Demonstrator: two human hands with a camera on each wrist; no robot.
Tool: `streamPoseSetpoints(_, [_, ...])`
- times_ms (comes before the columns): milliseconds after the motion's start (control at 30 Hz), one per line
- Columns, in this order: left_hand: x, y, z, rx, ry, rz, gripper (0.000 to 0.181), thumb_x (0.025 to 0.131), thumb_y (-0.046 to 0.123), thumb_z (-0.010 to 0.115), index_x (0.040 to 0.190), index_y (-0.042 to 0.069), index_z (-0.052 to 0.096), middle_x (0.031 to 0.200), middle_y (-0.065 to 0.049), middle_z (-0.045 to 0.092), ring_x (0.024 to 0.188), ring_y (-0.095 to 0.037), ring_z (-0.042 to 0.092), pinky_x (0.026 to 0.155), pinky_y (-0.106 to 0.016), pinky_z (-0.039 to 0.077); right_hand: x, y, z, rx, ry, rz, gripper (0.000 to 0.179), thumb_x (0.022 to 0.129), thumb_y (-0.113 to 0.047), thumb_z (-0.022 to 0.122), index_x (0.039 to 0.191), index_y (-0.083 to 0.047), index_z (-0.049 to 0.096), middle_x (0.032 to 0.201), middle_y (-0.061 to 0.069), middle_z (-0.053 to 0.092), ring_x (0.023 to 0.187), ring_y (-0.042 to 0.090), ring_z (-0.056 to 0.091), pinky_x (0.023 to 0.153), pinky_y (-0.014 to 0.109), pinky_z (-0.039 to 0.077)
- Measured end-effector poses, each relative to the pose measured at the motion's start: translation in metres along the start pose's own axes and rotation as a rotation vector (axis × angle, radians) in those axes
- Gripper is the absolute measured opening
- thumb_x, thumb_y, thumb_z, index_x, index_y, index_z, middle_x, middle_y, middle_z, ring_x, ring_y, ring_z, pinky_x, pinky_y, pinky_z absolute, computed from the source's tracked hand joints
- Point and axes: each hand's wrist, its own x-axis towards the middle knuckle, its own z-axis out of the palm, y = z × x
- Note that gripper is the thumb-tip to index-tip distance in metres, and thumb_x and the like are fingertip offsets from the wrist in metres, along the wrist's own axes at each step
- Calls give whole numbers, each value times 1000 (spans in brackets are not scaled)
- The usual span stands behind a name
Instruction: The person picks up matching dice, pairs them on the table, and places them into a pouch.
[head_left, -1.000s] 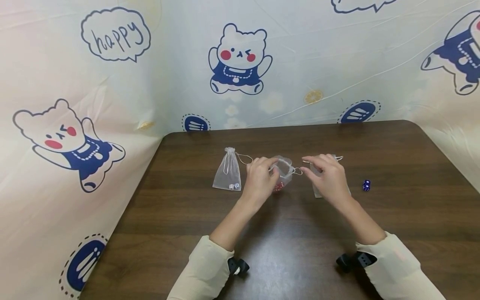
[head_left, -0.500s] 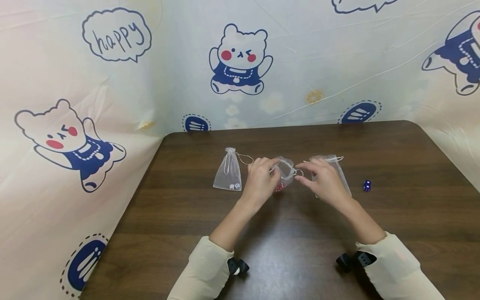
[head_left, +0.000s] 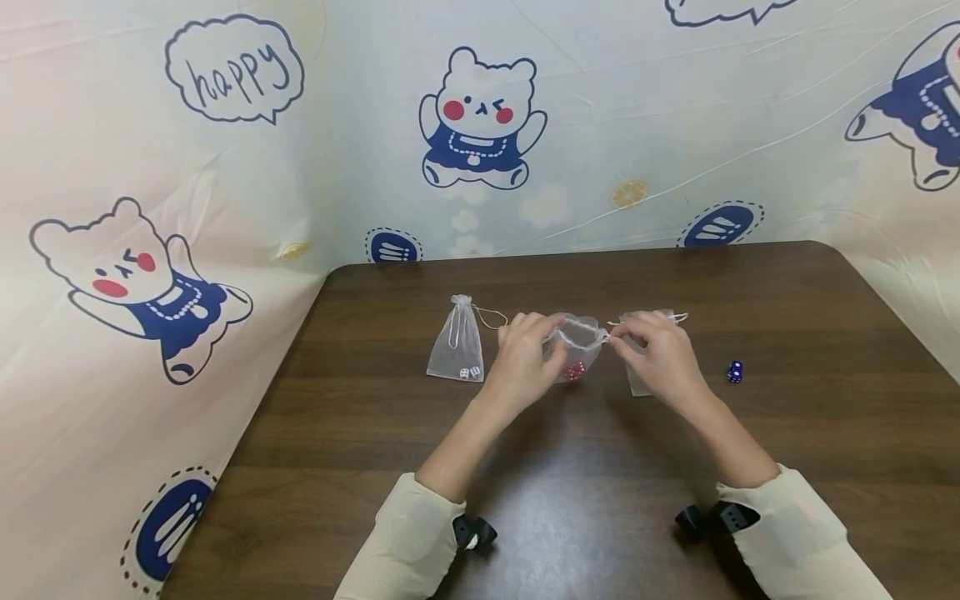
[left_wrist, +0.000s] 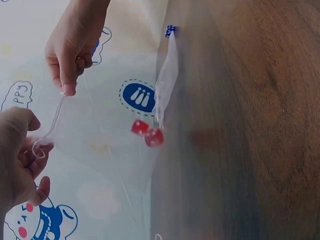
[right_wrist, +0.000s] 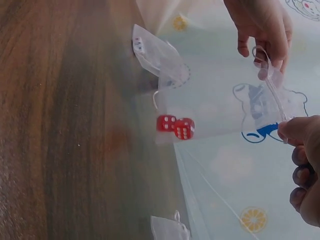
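Note:
Between my two hands hangs a sheer white drawstring pouch (head_left: 591, 357), its mouth spread wide, raised off the table. Two red dice (right_wrist: 183, 128) lie at the bottom of it, showing through the mesh. My left hand (head_left: 520, 358) holds the left side of the mouth with curled fingers; a loop of cord hangs at its fingertips in the left wrist view. At the opposite side, my right hand (head_left: 660, 354) pinches the rim and cord between thumb and forefinger. A second pouch (head_left: 640, 387) lies flat beneath the right hand, partly hidden by it.
Left of the hands, a closed pouch (head_left: 456, 346) with white dice (head_left: 469, 372) in it lies on the brown table (head_left: 360, 450). Blue dice (head_left: 735, 372) sit on the right. A printed cloth (head_left: 600, 125) hangs behind the table.
My right hand has moved in to the pouch's rim, taken hold of it and drawn it rightward, so the mouth is stretched wider. The red dice have shifted right with the pouch.

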Motion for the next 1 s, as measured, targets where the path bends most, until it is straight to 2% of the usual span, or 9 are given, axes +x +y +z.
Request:
streamPoseSetpoints(167, [0,0,-1,-5,-17,27,36,80,7,58,116,6,63,97,-1,62,90,-16,49,80,-37,32,0,1,-4,0,24,52,5,75,0,72,78,-3,69,71,4,59,65,17,42,54,31,34])
streamPoseSetpoints(267, [0,-1,0,20,0,56,30,85,5,58,115,8,64,94,0,63,89,-16,50,78,-37,32,-1,2,-6,2,34,72,5,76,0,72,79,-2,69,68,3,57,65,17,42,55,31,33])
streamPoseSetpoints(367, [0,-2,0,43,31,73,29,84,1,60,111,10,67,91,1,65,87,-16,52,76,-37,33,-1,3,-8,-2,48,82,4,76,-1,72,79,-2,69,64,2,53,65,16,41,56,31,32])
streamPoseSetpoints(467, [0,-3,0,35,65,52,28,83,1,64,109,10,68,88,0,67,83,-16,55,76,-38,34,-1,5,-10,-5,65,88,4,77,-1,72,80,-1,69,62,1,48,64,16,40,56,30,30])
streamPoseSetpoints(600, [1,-2,-1,-1,81,-19,28,82,9,68,110,6,66,82,0,69,75,-15,55,77,-38,35,-1,6,-10,-6,96,91,4,77,-1,72,79,0,69,61,1,45,64,16,38,55,28,29])
streamPoseSetpoints(700, [1,-3,-2,-14,91,-51,26,80,11,70,105,5,68,76,1,68,70,-14,54,76,-37,35,-1,7,-10,-8,130,93,5,77,-1,72,79,1,69,61,2,46,64,16,38,55,28,29])
streamPoseSetpoints(1000, [0,-10,-1,38,205,-19,6,80,13,70,80,7,71,74,-1,68,68,-15,57,73,-35,37,-1,11,-13,-14,234,113,4,75,2,72,78,3,68,61,8,47,63,18,38,57,27,27])
